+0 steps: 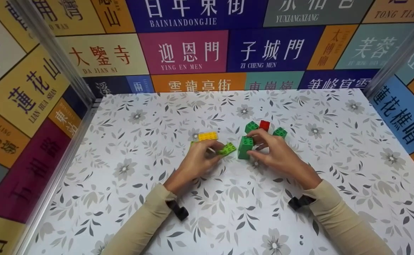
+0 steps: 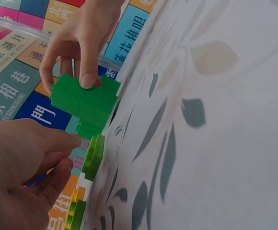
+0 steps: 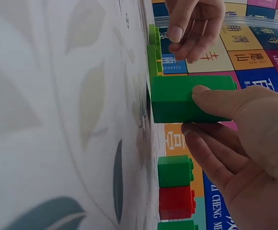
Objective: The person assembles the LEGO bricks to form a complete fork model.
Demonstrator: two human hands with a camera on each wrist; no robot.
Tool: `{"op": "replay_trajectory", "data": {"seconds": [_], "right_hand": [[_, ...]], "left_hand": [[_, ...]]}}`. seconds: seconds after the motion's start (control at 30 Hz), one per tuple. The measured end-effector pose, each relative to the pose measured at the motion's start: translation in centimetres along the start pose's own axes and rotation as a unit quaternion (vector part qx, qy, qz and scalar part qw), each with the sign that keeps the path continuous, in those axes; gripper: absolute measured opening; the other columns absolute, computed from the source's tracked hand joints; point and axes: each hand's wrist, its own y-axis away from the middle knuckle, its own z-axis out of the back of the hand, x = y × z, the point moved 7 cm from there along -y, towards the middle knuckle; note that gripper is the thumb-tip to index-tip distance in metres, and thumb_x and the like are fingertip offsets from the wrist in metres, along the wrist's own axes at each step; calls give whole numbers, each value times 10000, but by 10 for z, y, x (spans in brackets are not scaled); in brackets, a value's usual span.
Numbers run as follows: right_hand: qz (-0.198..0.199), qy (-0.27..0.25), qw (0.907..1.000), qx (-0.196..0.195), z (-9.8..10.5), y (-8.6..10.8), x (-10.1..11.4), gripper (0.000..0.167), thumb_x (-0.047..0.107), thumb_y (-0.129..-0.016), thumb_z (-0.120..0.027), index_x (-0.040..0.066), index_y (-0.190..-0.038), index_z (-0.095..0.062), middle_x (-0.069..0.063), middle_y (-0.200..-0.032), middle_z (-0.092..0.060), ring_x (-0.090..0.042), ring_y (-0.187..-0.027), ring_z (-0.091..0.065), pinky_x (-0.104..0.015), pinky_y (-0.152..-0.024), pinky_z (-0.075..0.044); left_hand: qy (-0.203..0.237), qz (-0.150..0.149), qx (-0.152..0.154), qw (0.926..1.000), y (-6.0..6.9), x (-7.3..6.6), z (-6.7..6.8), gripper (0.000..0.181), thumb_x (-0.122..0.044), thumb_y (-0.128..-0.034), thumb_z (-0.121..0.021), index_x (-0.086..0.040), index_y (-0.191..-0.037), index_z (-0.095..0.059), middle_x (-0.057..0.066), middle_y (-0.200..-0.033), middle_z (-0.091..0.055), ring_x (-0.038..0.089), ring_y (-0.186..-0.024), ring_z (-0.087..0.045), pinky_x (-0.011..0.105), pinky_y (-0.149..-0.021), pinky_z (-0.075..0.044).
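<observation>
The right hand [image 1: 279, 154] pinches a tall green block [image 1: 245, 148] that stands upright on the table; in the right wrist view the thumb lies on one side of this block [image 3: 177, 99] and fingers on the other. Left of it lies a flat light-green brick [image 1: 228, 148], right beside the fingertips of the left hand [image 1: 198, 159]. In the left wrist view, the left hand [image 2: 28, 167] has bent fingers near the light-green brick [image 2: 94, 157], with nothing between thumb and fingers. A yellow brick [image 1: 208, 136] lies behind the left hand, partly hidden.
Behind the right hand sit a green brick [image 1: 251, 126], a red brick [image 1: 264, 125] and another green brick [image 1: 280, 132]. A flower-patterned cloth [image 1: 228, 226] covers the table. Panels with lettering [image 1: 183, 51] stand along the back and sides.
</observation>
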Motion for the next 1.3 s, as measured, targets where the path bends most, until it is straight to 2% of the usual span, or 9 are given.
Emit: {"op": "replay_trajectory", "data": {"seconds": [0.2,0.33,0.47,0.6,0.7,0.83,1.1,1.3], "right_hand": [[53,-48,9991,-417,3,-15,1,511,138,-993,-801,125,-1456,-584,-64,-1265,-757,-240,-1140,-759,-383,-916,-664],[-68,-34,9982,-601,0,-29,1,514,128,-1010,-778,128,-1478,-566,-66,-1243,-765,-227,-1099,-767,-372,-923,-658],[-134,-14,9973,-728,-7,-43,0,519,99,-1015,-764,112,-1489,-552,-106,-1277,-754,-251,-1157,-756,-418,-932,-662],[-238,26,9973,-699,-17,-54,-3,508,105,-1022,-756,133,-1485,-549,-107,-1317,-738,-244,-1219,-734,-413,-948,-661],[-289,72,9973,-674,-23,-60,-5,504,93,-1016,-760,111,-1476,-556,-116,-1318,-740,-248,-1214,-738,-390,-954,-660],[-363,5,9973,-637,-31,-67,-8,501,51,-1006,-760,64,-1465,-560,-149,-1313,-739,-281,-1211,-740,-402,-964,-659],[-673,35,9966,-474,-41,-73,-11,527,98,-1012,-766,128,-1487,-540,-134,-1338,-724,-267,-1187,-740,-426,-1006,-644],[-1056,-201,9941,-114,-43,-69,-18,719,221,-1026,-773,190,-1629,-383,-163,-1485,-632,-343,-1259,-728,-510,-1083,-598]], "left_hand": [[87,253,-305,9992,10,9,18,300,-29,-938,-820,-15,-1232,-764,130,-1220,-793,313,-1128,-774,399,-1004,-641],[147,249,-447,9986,13,13,27,326,-8,-941,-808,6,-1261,-746,152,-1268,-778,334,-1166,-763,436,-1044,-624],[-375,297,-619,9969,13,19,35,355,-27,-929,-825,-34,-1276,-749,108,-1304,-769,289,-1241,-723,415,-1128,-568],[-905,430,-707,9925,13,29,45,432,-47,-908,-848,-56,-1326,-737,105,-1370,-744,299,-1335,-665,430,-1215,-487],[-1003,499,-708,9912,14,39,53,480,-45,-888,-863,-37,-1347,-726,124,-1391,-736,320,-1347,-655,465,-1226,-471],[-919,631,-635,9917,17,49,58,480,-49,-887,-869,-24,-1344,-726,134,-1383,-740,314,-1318,-674,452,-1197,-500],[-782,1080,-264,9907,20,56,54,459,-55,-945,-821,-57,-1391,-712,114,-1394,-734,255,-1234,-702,422,-1089,-568],[-699,1162,-259,9904,20,58,55,459,-56,-945,-827,-54,-1389,-710,114,-1358,-747,244,-1170,-713,404,-1031,-591]]}}
